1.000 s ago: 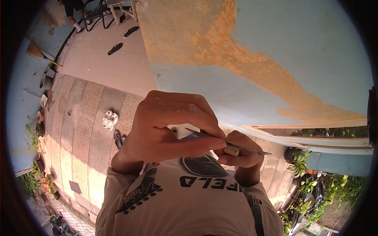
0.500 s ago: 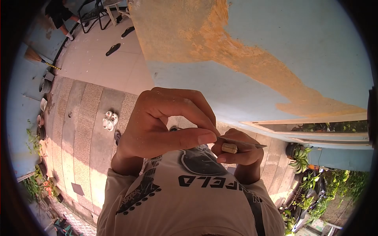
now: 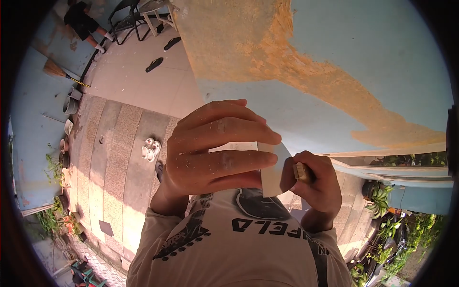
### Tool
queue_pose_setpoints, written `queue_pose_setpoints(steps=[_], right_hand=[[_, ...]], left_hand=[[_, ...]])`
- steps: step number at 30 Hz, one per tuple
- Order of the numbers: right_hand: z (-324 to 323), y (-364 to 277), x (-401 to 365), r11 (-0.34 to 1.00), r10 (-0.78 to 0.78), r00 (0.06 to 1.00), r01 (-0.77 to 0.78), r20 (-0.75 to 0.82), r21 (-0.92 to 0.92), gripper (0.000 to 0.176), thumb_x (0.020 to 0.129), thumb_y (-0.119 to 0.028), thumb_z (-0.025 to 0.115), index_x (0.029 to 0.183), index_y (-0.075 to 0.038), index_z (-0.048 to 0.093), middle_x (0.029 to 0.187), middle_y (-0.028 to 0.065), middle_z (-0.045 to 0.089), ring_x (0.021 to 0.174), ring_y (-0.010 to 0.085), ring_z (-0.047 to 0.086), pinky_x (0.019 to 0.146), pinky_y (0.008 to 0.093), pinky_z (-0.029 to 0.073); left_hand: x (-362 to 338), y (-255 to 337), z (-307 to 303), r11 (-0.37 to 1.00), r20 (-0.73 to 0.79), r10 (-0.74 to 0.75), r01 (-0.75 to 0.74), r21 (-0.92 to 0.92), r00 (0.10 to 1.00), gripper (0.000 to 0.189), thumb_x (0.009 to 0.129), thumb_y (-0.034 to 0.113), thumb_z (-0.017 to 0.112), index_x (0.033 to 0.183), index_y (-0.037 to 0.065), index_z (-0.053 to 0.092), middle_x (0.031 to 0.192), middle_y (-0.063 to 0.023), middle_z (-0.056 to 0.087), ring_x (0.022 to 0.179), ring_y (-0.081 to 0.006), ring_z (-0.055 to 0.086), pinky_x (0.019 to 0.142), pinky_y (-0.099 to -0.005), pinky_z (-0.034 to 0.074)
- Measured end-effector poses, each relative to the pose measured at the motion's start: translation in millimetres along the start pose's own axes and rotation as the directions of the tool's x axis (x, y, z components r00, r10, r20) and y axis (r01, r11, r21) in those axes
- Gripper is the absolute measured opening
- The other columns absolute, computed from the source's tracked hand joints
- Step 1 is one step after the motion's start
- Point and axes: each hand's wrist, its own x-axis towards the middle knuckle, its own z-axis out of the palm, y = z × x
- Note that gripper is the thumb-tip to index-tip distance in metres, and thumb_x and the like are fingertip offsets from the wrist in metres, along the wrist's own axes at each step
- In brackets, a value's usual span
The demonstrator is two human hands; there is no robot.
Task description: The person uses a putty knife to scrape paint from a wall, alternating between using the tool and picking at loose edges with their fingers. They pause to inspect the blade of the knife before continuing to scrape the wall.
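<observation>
My right hand [image 3: 319, 184] is wrapped round the wooden handle [image 3: 302, 172] of a flat metal scraper, whose wide blade [image 3: 273, 181] stands up between my hands. Two fingertips of my left hand [image 3: 210, 150] lie across the near face of the blade, with a gap between those fingers. The thumb passes below them and its tip is hidden behind the blade. Pale specks dot the back of my left hand.
Ahead is a light blue wall [image 3: 363, 52] with a rough tan patch [image 3: 267, 57]. White clogs [image 3: 151, 150] and black slippers [image 3: 154, 64] lie on the floor. A person [image 3: 83, 24], a chair [image 3: 128, 21] and a broom [image 3: 55, 68] are at upper left; plants [image 3: 380, 198] stand at right.
The scraper has turned from edge-on to show its blade face. My left hand has gone from a thumb-and-finger pinch to fingers laid over the blade. The view has shifted slightly.
</observation>
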Motion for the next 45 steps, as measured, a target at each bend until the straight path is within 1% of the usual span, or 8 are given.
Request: queue_pose_setpoints(steps=[2,5,8,20,30,35,39,45], right_hand=[[-0.5,-6.8,-0.1,0.996,-0.077,0.987,0.069,-0.138,-0.062,0.037,0.075,-0.022,0.083,0.093,0.003,0.062,0.071,0.0069,0.061,0.060,0.0163,0.056,0.054,0.0281,0.042],[-2.2,-12.3,-2.6,0.974,-0.170,0.952,0.122,-0.254,-0.193,0.044,0.071,-0.024,0.084,0.096,0.005,0.064,0.073,0.0091,0.060,0.060,0.0161,0.053,0.052,0.0283,0.040],[-5.5,-19.1,-5.8,0.939,-0.207,0.927,0.097,-0.314,-0.331,0.050,0.065,-0.025,0.086,0.097,0.006,0.066,0.070,0.0087,0.057,0.058,0.0164,0.052,0.051,0.0286,0.039],[-8.9,-20.8,-12.6,0.841,-0.369,0.877,0.174,-0.309,-0.511,0.055,0.057,-0.024,0.089,0.097,0.007,0.068,0.070,0.0094,0.057,0.057,0.0164,0.051,0.049,0.0275,0.037],[-5.2,-19.2,-15.9,0.856,-0.369,0.871,0.183,-0.323,-0.484,0.053,0.057,-0.023,0.088,0.097,0.007,0.068,0.070,0.0101,0.057,0.058,0.0174,0.052,0.050,0.0280,0.038],[-2.0,-20.0,-17.3,0.855,-0.375,0.867,0.186,-0.329,-0.484,0.053,0.058,-0.024,0.088,0.097,0.006,0.068,0.070,0.0096,0.057,0.058,0.0170,0.052,0.050,0.0277,0.038],[1.2,-22.0,-17.0,0.846,-0.379,0.860,0.173,-0.340,-0.505,0.052,0.057,-0.020,0.089,0.098,0.006,0.068,0.071,0.0095,0.057,0.058,0.0162,0.052,0.050,0.0274,0.038],[5.1,-20.3,-17.7,0.807,-0.423,0.835,0.169,-0.353,-0.567,0.050,0.058,-0.016,0.090,0.098,0.005,0.069,0.073,0.0096,0.058,0.060,0.0162,0.055,0.050,0.0274,0.041]], left_hand=[[-4.0,1.6,2.3,1.000,-0.002,0.007,-0.007,0.028,1.000,0.045,0.063,0.032,0.085,0.099,0.007,0.074,0.106,-0.0117,0.072,0.093,-0.0257,0.069,0.082,-0.0373,0.055],[-7.5,4.8,15.4,0.974,-0.128,-0.085,0.055,-0.219,0.988,0.058,0.063,0.032,0.085,0.110,0.002,0.070,0.121,-0.0254,0.064,0.106,-0.0363,0.066,0.085,-0.0404,0.057],[-16.6,6.2,21.0,0.952,-0.100,-0.139,0.105,-0.289,0.985,0.069,0.061,0.041,0.090,0.107,-0.004,0.067,0.117,-0.0344,0.061,0.114,-0.0410,0.062,0.088,-0.0456,0.056],[-15.2,1.3,11.8,0.950,-0.036,0.020,-0.030,-0.310,0.999,0.062,0.072,0.033,0.087,0.111,-0.010,0.064,0.120,-0.0347,0.060,0.114,-0.0414,0.062,0.092,-0.0465,0.054],[-17.8,5.1,15.7,0.934,-0.085,-0.022,-0.010,-0.357,0.996,0.056,0.070,0.019,0.084,0.113,-0.011,0.065,0.121,-0.0334,0.060,0.113,-0.0392,0.063,0.086,-0.0433,0.057],[-18.5,5.0,10.1,0.906,-0.068,-0.008,-0.021,-0.423,0.998,0.048,0.072,0.008,0.074,0.115,-0.012,0.064,0.123,-0.0352,0.059,0.113,-0.0409,0.063,0.088,-0.0445,0.057],[-23.8,5.9,10.3,0.921,-0.078,-0.025,-0.008,-0.389,0.997,0.041,0.085,0.022,0.068,0.108,-0.012,0.066,0.116,-0.0363,0.061,0.111,-0.0429,0.064,0.090,-0.0489,0.054],[-27.1,6.7,12.1,0.951,-0.071,-0.030,0.006,-0.310,0.997,0.036,0.080,0.006,0.064,0.110,-0.013,0.065,0.118,-0.0373,0.060,0.114,-0.0444,0.061,0.091,-0.0489,0.054]])
